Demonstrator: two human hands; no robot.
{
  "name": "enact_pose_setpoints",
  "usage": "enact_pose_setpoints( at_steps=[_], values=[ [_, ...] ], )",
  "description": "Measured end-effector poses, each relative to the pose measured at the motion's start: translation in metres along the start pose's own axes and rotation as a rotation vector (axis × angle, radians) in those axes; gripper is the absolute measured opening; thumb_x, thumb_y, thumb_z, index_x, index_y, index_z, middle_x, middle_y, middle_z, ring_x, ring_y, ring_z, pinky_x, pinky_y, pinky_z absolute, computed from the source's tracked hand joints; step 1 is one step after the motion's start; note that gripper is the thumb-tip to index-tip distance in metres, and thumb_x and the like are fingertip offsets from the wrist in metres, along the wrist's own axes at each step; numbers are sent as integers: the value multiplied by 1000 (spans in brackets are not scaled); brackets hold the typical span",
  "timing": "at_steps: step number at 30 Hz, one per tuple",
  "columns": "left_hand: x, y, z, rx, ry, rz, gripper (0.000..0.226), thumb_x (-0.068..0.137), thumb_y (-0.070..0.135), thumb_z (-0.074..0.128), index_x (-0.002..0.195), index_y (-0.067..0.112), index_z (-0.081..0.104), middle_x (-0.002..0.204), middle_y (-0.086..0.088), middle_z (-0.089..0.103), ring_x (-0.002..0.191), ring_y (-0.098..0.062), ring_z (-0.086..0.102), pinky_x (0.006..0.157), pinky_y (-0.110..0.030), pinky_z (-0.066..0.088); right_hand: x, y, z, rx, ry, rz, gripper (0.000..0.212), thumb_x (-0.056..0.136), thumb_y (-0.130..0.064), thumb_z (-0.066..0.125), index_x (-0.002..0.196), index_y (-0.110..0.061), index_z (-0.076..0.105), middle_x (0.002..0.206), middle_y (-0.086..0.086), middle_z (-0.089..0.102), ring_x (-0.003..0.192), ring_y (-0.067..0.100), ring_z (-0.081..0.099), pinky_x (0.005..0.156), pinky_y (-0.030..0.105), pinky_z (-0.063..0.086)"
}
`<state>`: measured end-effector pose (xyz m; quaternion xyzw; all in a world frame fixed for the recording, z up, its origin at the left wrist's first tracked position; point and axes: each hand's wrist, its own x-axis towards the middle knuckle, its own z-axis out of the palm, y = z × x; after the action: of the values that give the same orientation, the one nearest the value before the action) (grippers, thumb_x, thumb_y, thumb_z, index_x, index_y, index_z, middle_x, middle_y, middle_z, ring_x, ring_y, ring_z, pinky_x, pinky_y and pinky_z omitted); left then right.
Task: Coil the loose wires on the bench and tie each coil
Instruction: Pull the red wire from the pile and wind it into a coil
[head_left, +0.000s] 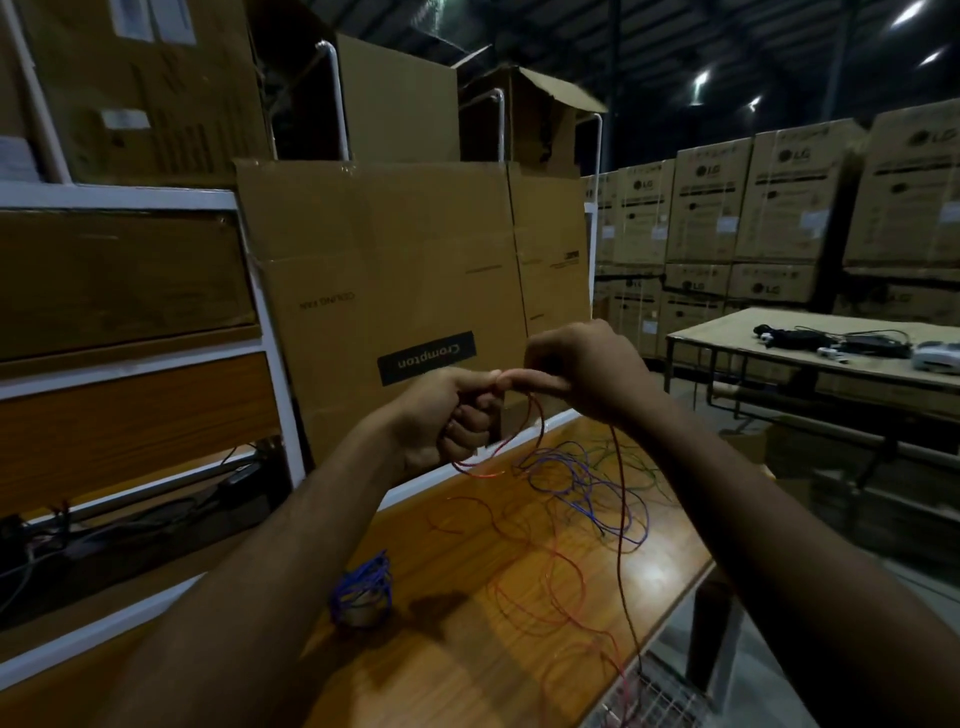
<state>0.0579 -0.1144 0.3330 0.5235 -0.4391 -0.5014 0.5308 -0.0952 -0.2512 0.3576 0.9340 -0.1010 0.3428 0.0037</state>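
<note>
- Closest to the camera are the two forearms, both coming in from the bottom edge and cut off there, so you only see them from about the elbow up.
- Under them is the wooden bench, shiny in spots. A little blue coil sits on it near the left forearm, already bunched up; can't make out whether there's a tie on it.
- Red wire sprawls in loose loops over the bench, and one strand runs off the near right edge down toward some mesh thing that's too dark to read.
- A bit further back there's a tangle of blue wires with what looks like green mixed in, hard to separate in this light.
- Left hand is curled into a fist around the red wire, with a loop of it hanging below the knuckles.
- Right hand pinches the same red wire, fingertips touching the left hand's thumb; a strand drops from it to the bench.
- Behind the hands, a big cardboard box stands upside down: "Crompton" on a black label and "CEILING FAN", both inverted.
- Left side is a white-framed shelf with wood panels, cables in the dark gap below.
- Far right: a table with dark gadgets I can't identify, then stacks of LG cartons.
</note>
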Motion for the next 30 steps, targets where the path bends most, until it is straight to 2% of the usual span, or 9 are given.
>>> enact_pose_setpoints(
  at_steps=[4, 6, 9, 13, 18, 20, 22, 25, 30],
  values=[
    [-9, 6, -11, -174, -119, 76, 34, 98, 33, 42, 66, 21, 39, 54, 8, 20, 43, -8, 14, 37, -19, 14, -22, 19, 10, 904, -302, 308, 61, 90, -63, 47, 72, -6, 59, 61, 1, 48, 50, 12, 40, 50, 21, 32],
    [-14, 13, -21, -329, -101, 166, 34, 96, 34, 41, 64, 22, 42, 54, 10, 19, 44, -7, 14, 35, -17, 18, -46, 42, 26, 1172, -420, 396, 45, 95, -52, 51, 73, -14, 61, 64, -1, 42, 56, 12, 36, 55, 24, 31],
    [-19, 22, -35, -524, -21, 302, 31, 94, 33, 43, 65, 23, 43, 59, 10, 14, 45, -5, 12, 36, -16, 15, -87, 67, 58, 1403, -514, 471, 21, 84, -33, 59, 87, -12, 62, 74, 2, 48, 67, 17, 42, 67, 29, 39],
    [-14, 25, -37, -602, 42, 362, 31, 93, 31, 43, 64, 21, 41, 60, 9, 12, 46, -6, 11, 35, -16, 17, -119, 57, 90, 1349, -448, 619, 24, 98, -16, 56, 115, -1, 63, 84, 8, 59, 77, 21, 58, 78, 36, 54],
    [-1, 19, -32, -561, 91, 343, 37, 101, 34, 37, 66, 21, 41, 50, 8, 24, 37, -6, 23, 34, -18, 19, -97, 15, 92, 1316, 128, 698, 22, 101, -10, 46, 118, -8, 60, 96, 13, 67, 70, 16, 64, 59, 25, 52],
    [4, 16, -26, -524, 109, 332, 40, 104, 34, 33, 66, 21, 40, 48, 8, 27, 36, -6, 25, 35, -18, 17, -87, 0, 87, 1247, 230, 747, 16, 101, -10, 49, 112, -6, 60, 92, 13, 70, 64, 15, 64, 53, 24, 51],
    [8, 12, -18, -491, 118, 323, 40, 105, 34, 32, 67, 21, 37, 47, 8, 26, 35, -6, 24, 34, -18, 18, -80, -14, 83, 998, 182, 745, 11, 100, -14, 55, 100, -8, 65, 82, 10, 72, 58, 12, 63, 49, 25, 49],
    [12, 8, -11, -435, 144, 321, 42, 106, 33, 31, 67, 20, 37, 47, 8, 25, 35, -6, 23, 31, -18, 21, -70, -28, 66, 432, -15, 607, 14, 97, -22, 60, 90, -17, 71, 79, -2, 72, 65, 5, 65, 60, 22, 55],
    [17, 3, -11, -373, 187, 337, 43, 107, 33, 31, 68, 18, 37, 48, 6, 25, 37, -7, 22, 34, -19, 21, -53, -49, 11, 128, -259, 188, 35, 96, -4, 52, 123, -20, 66, 118, -3, 64, 92, 4, 58, 76, 15, 50]
  ],
)
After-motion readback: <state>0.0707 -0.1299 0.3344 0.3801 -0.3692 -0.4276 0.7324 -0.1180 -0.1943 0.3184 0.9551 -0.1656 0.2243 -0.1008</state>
